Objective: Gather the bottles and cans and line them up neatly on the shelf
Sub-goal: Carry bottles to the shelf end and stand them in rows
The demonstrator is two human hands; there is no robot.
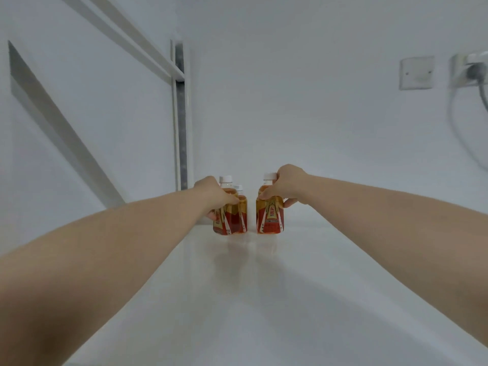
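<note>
Left hand: the left hand (211,192) had its fingers curled round the shoulder of the left bottle (221,223), just left of the frame's centre.
Right hand: the right hand (286,187) gripped the right bottle (270,217) below its white cap, thumb across the front and fingertips round the far side.
Bottles: all three stood upright at mid-frame on the white shelf (264,299); whether the held bases rested on it, I could not tell.
Knock risk: the middle bottle (243,212) stood free, against or just behind the left one, so a sideways nudge would probably have toppled it.
Tip risk: both grips sat high, and the glossy surface might have let a base skid.
Tight side: the upright post (181,128) and back wall (290,114) were close behind.
Open room: bare shelf ran toward the lower frame and off to the right.
</note>
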